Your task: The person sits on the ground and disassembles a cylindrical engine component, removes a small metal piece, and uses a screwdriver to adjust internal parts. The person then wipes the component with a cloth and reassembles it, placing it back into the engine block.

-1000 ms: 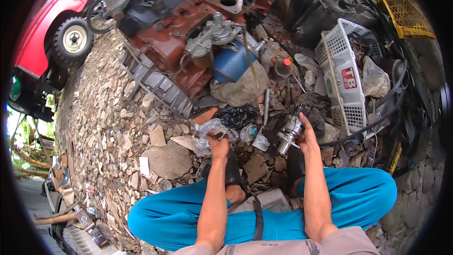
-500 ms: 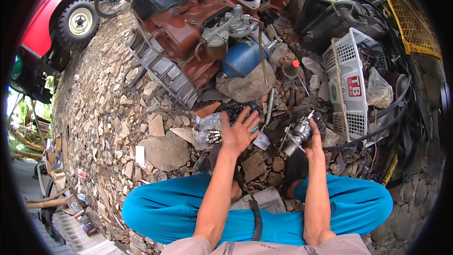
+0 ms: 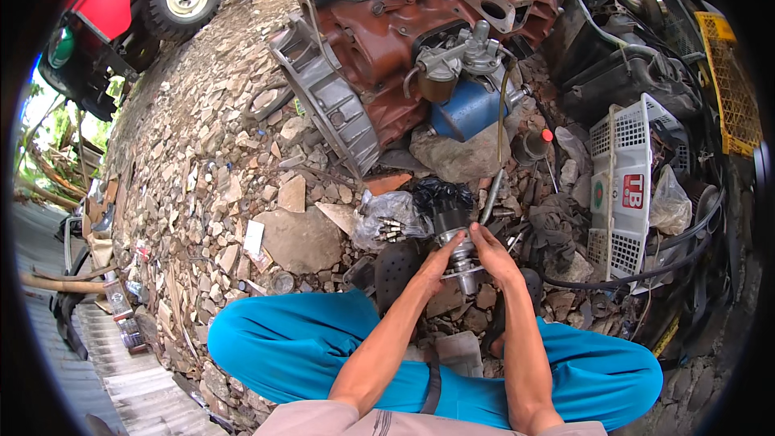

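Observation:
Both hands are closed around a silver metal part point(image 3: 462, 254) with a black cylindrical end, a flange and a short tube pointing toward me. My left hand point(image 3: 438, 263) grips its left side, and my right hand point(image 3: 495, 257) wraps the right side, thumbs close together on top. I cannot tell its exact kind; it looks like a small pump or starter piece. Just beyond lies a crumpled black plastic bag point(image 3: 442, 194). To the left of that is a clear plastic bag point(image 3: 381, 220) with small metal pieces in it. A metal rod point(image 3: 492, 196) rests to the right.
A reddish-brown engine block point(image 3: 367, 52) with a blue cylindrical filter point(image 3: 472, 109) stands ahead on rubble. A white plastic crate point(image 3: 620, 226) is at the right, beside a black hose point(image 3: 597, 284). A dark rag point(image 3: 557, 226) lies nearer. A red vehicle point(image 3: 105, 0) stands far left.
My left hand, spread open and empty before, has come down onto the metal part. My right hand has brought that part leftward, turning its tube end toward me. The view has shifted too.

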`<move>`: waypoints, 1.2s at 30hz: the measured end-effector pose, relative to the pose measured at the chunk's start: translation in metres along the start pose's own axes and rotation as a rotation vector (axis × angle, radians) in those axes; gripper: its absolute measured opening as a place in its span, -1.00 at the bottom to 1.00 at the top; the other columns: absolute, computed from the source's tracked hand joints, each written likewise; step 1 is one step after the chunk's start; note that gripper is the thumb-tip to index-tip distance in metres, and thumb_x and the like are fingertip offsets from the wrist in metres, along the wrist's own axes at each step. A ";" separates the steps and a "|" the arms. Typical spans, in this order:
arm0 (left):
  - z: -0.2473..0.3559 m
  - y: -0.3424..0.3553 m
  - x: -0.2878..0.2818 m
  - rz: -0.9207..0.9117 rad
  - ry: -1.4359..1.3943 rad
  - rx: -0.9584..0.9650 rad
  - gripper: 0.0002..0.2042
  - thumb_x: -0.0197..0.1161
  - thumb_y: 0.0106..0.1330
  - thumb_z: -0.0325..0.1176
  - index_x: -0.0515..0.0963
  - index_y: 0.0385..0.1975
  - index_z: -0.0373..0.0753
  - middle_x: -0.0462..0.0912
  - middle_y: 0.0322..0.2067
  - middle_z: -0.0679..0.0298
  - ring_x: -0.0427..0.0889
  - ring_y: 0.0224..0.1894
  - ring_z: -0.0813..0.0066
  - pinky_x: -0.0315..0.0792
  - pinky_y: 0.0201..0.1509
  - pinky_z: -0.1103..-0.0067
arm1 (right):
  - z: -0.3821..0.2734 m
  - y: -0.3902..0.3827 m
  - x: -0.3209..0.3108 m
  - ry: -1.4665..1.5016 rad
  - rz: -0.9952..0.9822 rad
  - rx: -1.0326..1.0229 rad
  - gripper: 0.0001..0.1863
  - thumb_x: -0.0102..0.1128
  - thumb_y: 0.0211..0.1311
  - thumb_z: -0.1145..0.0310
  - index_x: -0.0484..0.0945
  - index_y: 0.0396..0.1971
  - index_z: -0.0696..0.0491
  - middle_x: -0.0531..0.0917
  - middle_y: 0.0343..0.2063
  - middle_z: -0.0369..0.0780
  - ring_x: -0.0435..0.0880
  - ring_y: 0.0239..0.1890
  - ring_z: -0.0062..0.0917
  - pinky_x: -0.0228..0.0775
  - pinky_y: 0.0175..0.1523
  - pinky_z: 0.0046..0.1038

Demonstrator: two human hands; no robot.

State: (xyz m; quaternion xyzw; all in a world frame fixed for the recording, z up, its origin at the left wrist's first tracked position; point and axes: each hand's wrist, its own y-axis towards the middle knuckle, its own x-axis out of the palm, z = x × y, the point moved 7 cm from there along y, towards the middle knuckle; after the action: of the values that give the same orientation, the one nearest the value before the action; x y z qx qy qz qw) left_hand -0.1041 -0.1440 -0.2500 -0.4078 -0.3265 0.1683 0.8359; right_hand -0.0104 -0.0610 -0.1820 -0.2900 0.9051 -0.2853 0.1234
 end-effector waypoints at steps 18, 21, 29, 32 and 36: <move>0.064 -0.007 -0.087 0.227 -0.265 0.247 -0.50 0.24 0.20 0.28 0.49 -0.02 0.09 0.70 -0.19 0.48 0.69 -0.15 0.55 0.33 -0.16 0.47 | 0.038 0.016 -0.073 0.270 0.238 0.167 -0.34 0.18 0.33 -0.12 0.42 0.17 0.14 0.63 -0.06 -0.17 0.63 -0.08 -0.47 0.52 -0.05 -0.40; 0.063 -0.006 -0.083 0.240 -0.247 0.242 -0.51 0.25 0.19 0.27 0.51 -0.05 0.09 0.70 -0.21 0.47 0.69 -0.15 0.54 0.36 -0.12 0.43 | 0.039 0.016 -0.071 0.267 0.223 0.181 -0.32 0.18 0.35 -0.08 0.35 0.24 0.16 0.63 -0.06 -0.17 0.64 -0.11 -0.47 0.54 -0.05 -0.38; 0.065 0.026 -0.071 0.282 -0.179 0.237 -0.19 0.42 0.03 0.22 0.31 0.22 -0.09 0.49 0.10 0.24 0.47 0.10 0.33 0.31 0.10 0.08 | 0.041 0.025 -0.072 0.326 0.199 0.170 -0.41 0.18 0.36 -0.03 0.42 0.16 0.14 0.64 -0.10 -0.19 0.65 -0.14 -0.49 0.57 -0.10 -0.39; 0.067 0.041 -0.059 0.399 -0.064 0.190 -0.06 0.46 -0.03 0.20 0.19 0.31 -0.14 0.42 0.17 0.17 0.40 0.19 0.23 0.31 0.09 0.05 | 0.047 0.029 -0.074 0.314 0.198 0.177 -0.42 0.18 0.36 -0.03 0.44 0.15 0.14 0.65 -0.11 -0.19 0.66 -0.12 -0.48 0.57 -0.08 -0.38; 0.059 0.074 -0.066 0.467 -0.085 0.149 0.04 0.52 -0.05 0.14 0.06 0.37 -0.18 0.30 0.28 0.06 0.32 0.25 0.03 0.32 0.05 -0.01 | 0.046 0.030 -0.065 0.291 0.180 0.193 -0.41 0.19 0.35 -0.05 0.45 0.13 0.15 0.65 -0.08 -0.17 0.65 -0.09 -0.45 0.55 -0.06 -0.36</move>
State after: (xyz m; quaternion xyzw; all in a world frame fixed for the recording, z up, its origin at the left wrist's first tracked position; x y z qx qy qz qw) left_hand -0.1940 -0.1008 -0.3088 -0.4022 -0.2449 0.3976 0.7875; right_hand 0.0455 -0.0224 -0.2328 -0.1505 0.9041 -0.3976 0.0436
